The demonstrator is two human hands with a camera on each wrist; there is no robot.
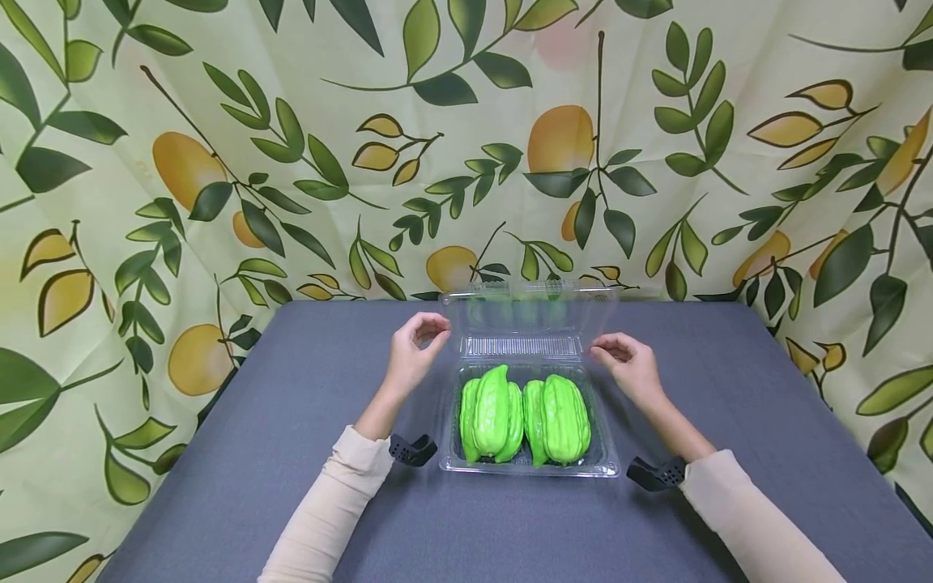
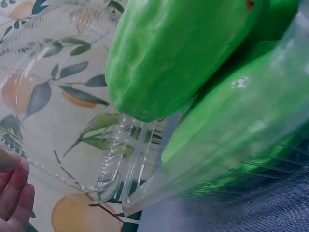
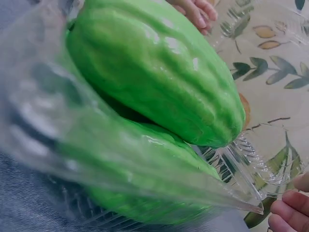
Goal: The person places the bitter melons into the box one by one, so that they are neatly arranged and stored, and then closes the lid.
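A clear plastic clamshell container sits on the table with its transparent lid raised at the back. Two glossy, bright green fruits with deep ribs, like star fruit, lie side by side in the base: the left fruit and the right fruit. My left hand pinches the lid's left edge with thumb and fingertips; part of it shows in the left wrist view. On the other side, my right hand pinches the lid's right edge, its fingertips visible in the right wrist view.
A grey cloth-covered table extends around the container. Behind it hangs a leaf-and-fruit patterned curtain. Black wrist straps are worn on both arms, close to the container's sides.
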